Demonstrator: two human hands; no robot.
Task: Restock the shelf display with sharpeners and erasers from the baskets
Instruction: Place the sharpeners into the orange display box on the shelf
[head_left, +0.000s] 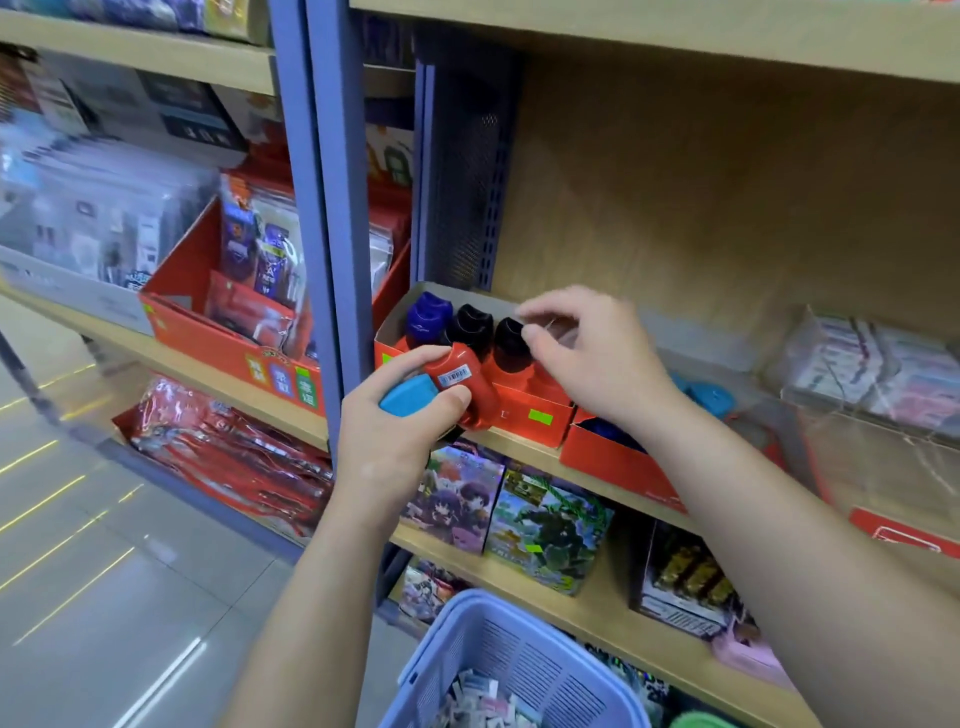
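My left hand (387, 431) grips a red sharpener (462, 387) with a barcode sticker and a light-blue cap (408, 396), in front of the red display box (524, 415) on the shelf. In that box stand one blue-topped sharpener (428, 317) and two black-topped sharpeners (470, 325). My right hand (592, 353) hovers over the box's right side, fingers loosely curled and holding nothing. A lilac basket (514, 660) with small packed erasers sits below.
A second red box (608, 457) with blue items stands right of the first. A clear plastic tray (872, 374) holds pale packets at far right. Boxed toys fill the shelf below. A blue steel upright (332, 208) divides the shelf bays. Tiled floor lies at left.
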